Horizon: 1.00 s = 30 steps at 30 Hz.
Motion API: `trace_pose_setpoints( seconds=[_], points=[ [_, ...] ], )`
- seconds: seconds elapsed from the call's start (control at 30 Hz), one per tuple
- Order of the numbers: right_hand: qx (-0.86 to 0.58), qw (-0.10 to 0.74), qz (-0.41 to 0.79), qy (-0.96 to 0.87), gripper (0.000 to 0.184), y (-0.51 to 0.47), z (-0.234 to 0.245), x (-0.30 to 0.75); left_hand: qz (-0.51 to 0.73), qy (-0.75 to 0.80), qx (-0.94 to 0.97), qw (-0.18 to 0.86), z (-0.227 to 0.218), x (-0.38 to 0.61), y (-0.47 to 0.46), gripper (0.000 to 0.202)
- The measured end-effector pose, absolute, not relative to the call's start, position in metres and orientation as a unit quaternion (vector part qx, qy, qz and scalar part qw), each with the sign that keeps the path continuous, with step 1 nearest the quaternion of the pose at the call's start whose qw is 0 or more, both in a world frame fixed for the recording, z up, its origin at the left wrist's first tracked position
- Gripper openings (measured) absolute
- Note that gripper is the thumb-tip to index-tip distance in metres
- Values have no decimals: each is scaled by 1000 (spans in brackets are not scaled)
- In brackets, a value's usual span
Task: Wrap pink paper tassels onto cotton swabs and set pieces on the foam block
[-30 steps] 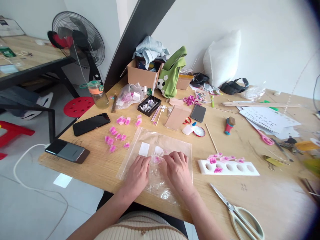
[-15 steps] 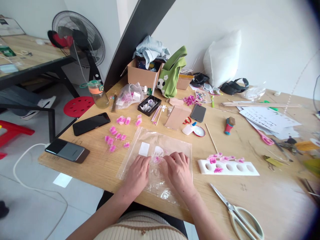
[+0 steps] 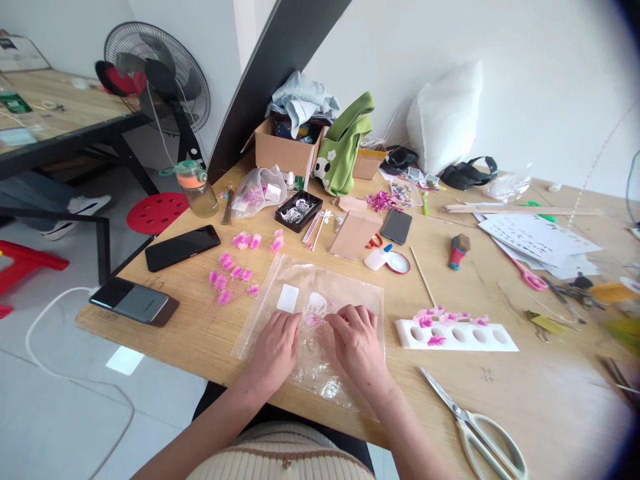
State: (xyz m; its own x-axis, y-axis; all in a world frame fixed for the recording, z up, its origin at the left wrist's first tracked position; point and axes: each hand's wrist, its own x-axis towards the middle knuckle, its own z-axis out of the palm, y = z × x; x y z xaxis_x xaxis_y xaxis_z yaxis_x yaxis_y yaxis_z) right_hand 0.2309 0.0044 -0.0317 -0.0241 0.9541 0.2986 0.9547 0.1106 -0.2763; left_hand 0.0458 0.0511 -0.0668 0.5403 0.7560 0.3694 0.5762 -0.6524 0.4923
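Both hands are over a clear plastic bag (image 3: 345, 280) lying flat on the wooden table. Between them is a small pink-and-white petal-like piece (image 3: 314, 320), its exact kind unclear. My left hand (image 3: 277, 348) is closed in a pinch at the piece's left side. At its right side, the thumb and forefinger of my right hand (image 3: 359, 341) are pinched together. A white oval patch (image 3: 317, 301) and a white rectangular label (image 3: 288, 298) show on the bag. Several pink fluffy pieces (image 3: 220, 280) lie left of the bag.
A white holder with round holes (image 3: 470, 335) carries pink petals to the right. Large scissors (image 3: 463, 415) lie near the front edge. Two phones (image 3: 183, 248) rest at left, beside a drink bottle (image 3: 195, 193). A glue bottle (image 3: 376, 259) and lid (image 3: 399, 263) sit behind the bag.
The pink-and-white piece between my fingers has shifted slightly, its shape looking a little different. Both hands stay in nearly the same place.
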Motion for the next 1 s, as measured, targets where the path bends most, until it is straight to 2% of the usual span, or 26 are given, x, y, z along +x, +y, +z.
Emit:
trace_pose_setpoints(
  seconds=[0.73, 1.0],
  points=[
    [-666, 179, 7, -724, 23, 5, -33, 226, 276, 387, 866, 154, -66, 47, 53, 30],
    [-673, 238, 14, -700, 26, 2, -32, 233, 279, 388, 864, 161, -65, 46, 52, 31]
  ],
)
